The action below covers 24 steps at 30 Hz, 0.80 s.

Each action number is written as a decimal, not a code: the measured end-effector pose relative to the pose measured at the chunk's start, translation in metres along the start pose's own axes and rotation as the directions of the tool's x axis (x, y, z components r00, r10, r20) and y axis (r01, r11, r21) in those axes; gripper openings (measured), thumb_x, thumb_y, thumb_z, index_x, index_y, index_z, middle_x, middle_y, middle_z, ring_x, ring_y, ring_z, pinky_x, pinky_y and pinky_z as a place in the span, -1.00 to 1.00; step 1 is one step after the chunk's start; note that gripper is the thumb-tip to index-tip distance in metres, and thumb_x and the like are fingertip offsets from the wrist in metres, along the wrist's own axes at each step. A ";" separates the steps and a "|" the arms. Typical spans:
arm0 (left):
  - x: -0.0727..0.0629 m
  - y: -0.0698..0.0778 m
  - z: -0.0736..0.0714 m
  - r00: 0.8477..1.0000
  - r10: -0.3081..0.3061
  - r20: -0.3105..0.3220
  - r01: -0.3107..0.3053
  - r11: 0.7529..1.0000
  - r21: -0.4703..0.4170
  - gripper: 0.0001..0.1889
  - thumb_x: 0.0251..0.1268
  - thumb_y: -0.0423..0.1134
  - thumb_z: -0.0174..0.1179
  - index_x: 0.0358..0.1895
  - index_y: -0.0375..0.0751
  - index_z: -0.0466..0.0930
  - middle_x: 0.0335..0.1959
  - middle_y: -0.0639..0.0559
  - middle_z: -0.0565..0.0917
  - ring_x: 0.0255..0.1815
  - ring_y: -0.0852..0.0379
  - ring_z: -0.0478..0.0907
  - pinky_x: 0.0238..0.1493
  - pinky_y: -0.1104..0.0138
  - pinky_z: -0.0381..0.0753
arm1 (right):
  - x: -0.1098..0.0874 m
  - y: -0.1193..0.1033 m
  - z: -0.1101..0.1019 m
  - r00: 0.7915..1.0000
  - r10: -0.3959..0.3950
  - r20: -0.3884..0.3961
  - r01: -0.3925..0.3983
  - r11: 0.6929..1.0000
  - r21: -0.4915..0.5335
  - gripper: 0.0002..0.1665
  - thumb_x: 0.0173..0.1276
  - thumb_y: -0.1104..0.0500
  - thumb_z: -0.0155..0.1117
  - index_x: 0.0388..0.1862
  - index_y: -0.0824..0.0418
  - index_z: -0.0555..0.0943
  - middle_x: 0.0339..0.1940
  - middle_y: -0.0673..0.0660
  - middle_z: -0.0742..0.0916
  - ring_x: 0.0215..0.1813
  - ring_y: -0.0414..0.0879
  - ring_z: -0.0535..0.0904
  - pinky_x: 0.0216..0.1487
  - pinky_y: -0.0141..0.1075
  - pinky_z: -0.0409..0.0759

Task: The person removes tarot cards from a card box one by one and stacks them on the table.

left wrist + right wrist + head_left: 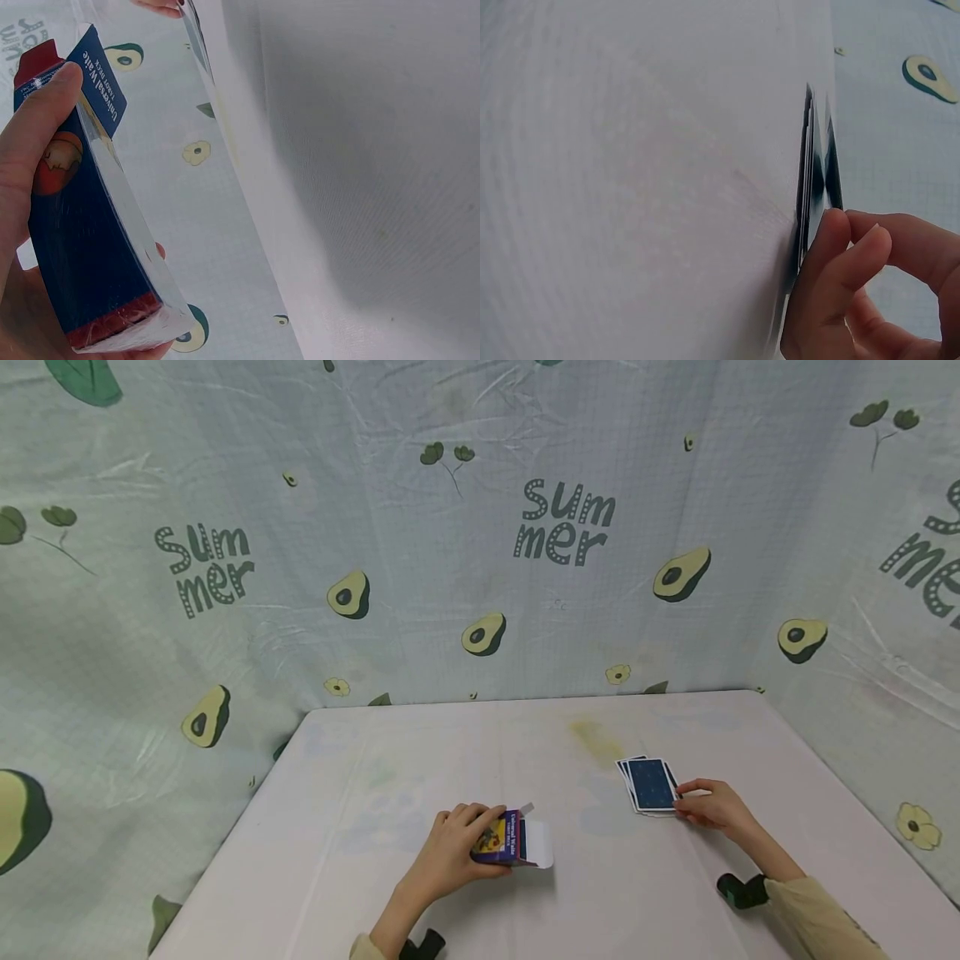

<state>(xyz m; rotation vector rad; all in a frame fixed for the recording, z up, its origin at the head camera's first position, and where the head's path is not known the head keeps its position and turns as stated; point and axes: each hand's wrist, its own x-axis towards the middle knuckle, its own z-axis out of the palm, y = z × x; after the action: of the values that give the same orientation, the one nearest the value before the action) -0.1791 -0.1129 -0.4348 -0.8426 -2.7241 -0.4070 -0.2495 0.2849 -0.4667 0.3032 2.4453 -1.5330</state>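
My left hand (447, 853) grips a dark blue tarot card box (94, 240) marked "Universal Waite Tarot Deck". The box is held on its side, its end flaps open and pointing right, with a white flap (538, 845) sticking out. To the right, a slightly fanned pile of blue-backed cards (633, 793) lies on the table. At the pile's right edge is my right hand (712, 807). Its thumb and finger pinch the edge of the top card (834, 169), which stands tilted apart from the pile in the right wrist view.
A white cloth covers the table (420, 760), with a yellowish stain behind the cards. Curtains (420, 543) printed with avocados and "summer" hang around its back and sides. Black wrist devices (741, 891) sit at both sleeves.
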 end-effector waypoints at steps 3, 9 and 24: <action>0.000 0.000 -0.001 1.000 0.003 0.002 -0.003 1.000 -0.003 -0.21 -0.22 0.22 0.30 0.21 0.08 0.32 -0.07 0.12 0.50 -0.08 0.19 0.41 -0.13 0.19 0.33 | -0.002 0.000 0.000 1.000 0.011 -0.026 -0.012 0.999 -0.032 -0.42 0.09 0.26 0.25 0.03 0.57 0.34 -0.61 -0.03 0.63 -0.57 -0.27 0.51 -0.51 -0.45 0.49; -0.001 0.000 -0.003 1.000 0.006 0.018 -0.006 1.000 -0.003 -0.22 -0.21 0.22 0.30 0.21 0.07 0.33 -0.07 0.13 0.50 -0.08 0.19 0.41 -0.13 0.19 0.33 | -0.006 0.001 -0.001 0.998 0.010 -0.054 -0.015 0.996 -0.092 -0.43 0.05 0.25 0.26 -0.02 0.58 0.36 -0.61 0.00 0.62 -0.59 -0.27 0.51 -0.52 -0.44 0.50; 0.006 0.002 -0.002 0.999 0.038 0.006 -0.038 0.999 0.011 -0.21 -0.21 0.23 0.29 0.21 0.07 0.32 -0.07 0.13 0.50 -0.07 0.19 0.41 -0.14 0.21 0.33 | -0.016 -0.014 0.008 0.997 -0.081 -0.012 0.080 0.994 -0.078 -0.44 0.18 0.17 0.19 0.07 0.49 0.33 -0.44 0.11 0.65 -0.48 -0.21 0.57 -0.45 -0.41 0.54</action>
<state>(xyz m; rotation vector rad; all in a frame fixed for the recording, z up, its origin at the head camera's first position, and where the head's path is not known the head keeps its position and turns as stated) -0.1820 -0.1090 -0.4308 -0.8924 -2.7089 -0.3815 -0.2376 0.2708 -0.4528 0.2051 2.5503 -1.4675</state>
